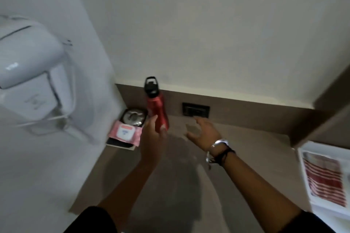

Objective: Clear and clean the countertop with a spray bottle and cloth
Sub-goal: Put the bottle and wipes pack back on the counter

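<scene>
**Table half cleared, one red bottle in hand**

Table surface, brown and matte, runs into a corner, and much of it is hard to read: the whole scene is soft with blur, and the near edge is cut off behind the person's two forearms. No spray bottle or cloth can be made out anywhere.

In the far-left corner sits a small stack: one pink wipes pack lying on something dark and flat whose nature I cannot tell, with one round shiny item just behind it, too blurred to name. At the right edge one white tray holding a red-and-white striped item is partly cut off. One dark socket plate sits in the low backsplash. A white wall-mounted appliance hangs at far left.

One red bottle with a black cap stands tilted near the corner. The left hand has its grip curled round the bottle's lower part, thumb and fingers touching it. The right hand, wearing wristbands, hovers open just beside, fingers spread wide, holding nothing.
</scene>
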`<state>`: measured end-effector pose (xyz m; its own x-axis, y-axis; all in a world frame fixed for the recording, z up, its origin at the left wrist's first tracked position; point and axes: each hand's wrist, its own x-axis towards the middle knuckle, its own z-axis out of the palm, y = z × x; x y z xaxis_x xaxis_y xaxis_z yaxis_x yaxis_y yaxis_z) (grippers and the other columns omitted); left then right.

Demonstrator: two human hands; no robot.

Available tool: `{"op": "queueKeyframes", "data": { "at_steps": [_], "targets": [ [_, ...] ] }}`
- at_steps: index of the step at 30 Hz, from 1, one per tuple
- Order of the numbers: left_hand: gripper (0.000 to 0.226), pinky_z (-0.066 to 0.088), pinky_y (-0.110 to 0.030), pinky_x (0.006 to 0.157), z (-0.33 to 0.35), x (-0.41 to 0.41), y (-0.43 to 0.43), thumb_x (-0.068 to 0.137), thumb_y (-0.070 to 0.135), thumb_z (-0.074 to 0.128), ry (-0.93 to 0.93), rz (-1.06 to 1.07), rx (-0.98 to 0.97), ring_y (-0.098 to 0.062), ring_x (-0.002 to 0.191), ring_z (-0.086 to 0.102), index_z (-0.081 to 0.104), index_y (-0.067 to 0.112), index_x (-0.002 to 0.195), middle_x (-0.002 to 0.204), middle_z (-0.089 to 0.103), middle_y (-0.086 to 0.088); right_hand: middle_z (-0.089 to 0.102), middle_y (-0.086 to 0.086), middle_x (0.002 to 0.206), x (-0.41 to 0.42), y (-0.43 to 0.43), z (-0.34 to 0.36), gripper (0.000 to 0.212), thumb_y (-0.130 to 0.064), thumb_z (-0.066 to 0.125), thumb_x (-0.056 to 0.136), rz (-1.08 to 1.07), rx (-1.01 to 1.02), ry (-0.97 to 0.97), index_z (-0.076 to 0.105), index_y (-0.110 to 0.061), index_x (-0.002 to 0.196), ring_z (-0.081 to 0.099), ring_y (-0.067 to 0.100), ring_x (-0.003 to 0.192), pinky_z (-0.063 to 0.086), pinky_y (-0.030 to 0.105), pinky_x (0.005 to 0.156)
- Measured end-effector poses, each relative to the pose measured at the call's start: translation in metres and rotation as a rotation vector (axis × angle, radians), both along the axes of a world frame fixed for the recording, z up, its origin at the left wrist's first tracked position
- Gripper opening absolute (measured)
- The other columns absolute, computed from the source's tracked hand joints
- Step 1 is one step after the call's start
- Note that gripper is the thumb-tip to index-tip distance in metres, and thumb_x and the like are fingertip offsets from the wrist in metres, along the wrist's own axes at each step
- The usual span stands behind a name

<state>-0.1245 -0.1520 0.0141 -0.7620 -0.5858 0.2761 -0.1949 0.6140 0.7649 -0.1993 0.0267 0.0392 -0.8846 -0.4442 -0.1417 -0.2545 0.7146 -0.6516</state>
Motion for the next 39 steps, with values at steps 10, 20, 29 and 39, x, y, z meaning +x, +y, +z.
{"op": "queueKeyframes", "data": {
  "at_steps": [10,20,29,39],
  "targets": [
    [0.046,0.047,-0.045,0.104,-0.021,-0.024,-0.111,0.099,0.035,0.044,-0.064,-0.153,0.058,-0.022,0.128,0.054,0.047,0.013,0.14,0.137,0.058,-0.01,0.059,-0.005,0.102,-0.024,-0.18,-0.056,0.085,-0.055,0.081,0.045,-0.382,-0.407,-0.126,0.047,-0.027,0.117,0.061,0.018,0.089,0.048,0.03,0.075],
    [0.057,0.049,-0.039,0.103,-0.038,-0.035,-0.13,0.094,0.04,0.053,-0.106,-0.239,-0.123,-0.025,0.125,0.057,0.049,0.006,0.139,0.134,0.061,-0.015,0.063,-0.003,0.101,-0.038,-0.18,-0.071,0.069,-0.041,0.087,0.058,-0.516,-0.476,-0.04,0.048,-0.025,0.112,0.06,0.015,0.085,0.047,0.027,0.074],
    [0.057,0.041,-0.043,0.11,-0.086,-0.018,-0.06,0.089,0.041,0.062,-0.37,-0.47,-0.283,-0.033,0.13,0.052,0.057,0.005,0.133,0.14,0.055,-0.02,0.069,-0.001,0.106,-0.036,-0.061,-0.059,0.081,-0.054,0.083,0.051,-0.631,-0.477,0.106,0.053,-0.022,0.119,0.065,0.018,0.091,0.053,0.031,0.079],
    [0.11,0.033,-0.047,0.115,-0.119,-0.015,-0.014,0.075,0.081,0.008,-0.615,-0.488,-0.474,-0.038,0.141,0.036,0.051,0.002,0.138,0.154,0.037,-0.021,0.067,-0.001,0.102,-0.042,0.116,-0.066,0.072,-0.043,0.088,0.056,-1.033,-0.44,0.233,0.054,-0.018,0.115,0.062,0.016,0.086,0.05,0.029,0.075]
  ]
}}
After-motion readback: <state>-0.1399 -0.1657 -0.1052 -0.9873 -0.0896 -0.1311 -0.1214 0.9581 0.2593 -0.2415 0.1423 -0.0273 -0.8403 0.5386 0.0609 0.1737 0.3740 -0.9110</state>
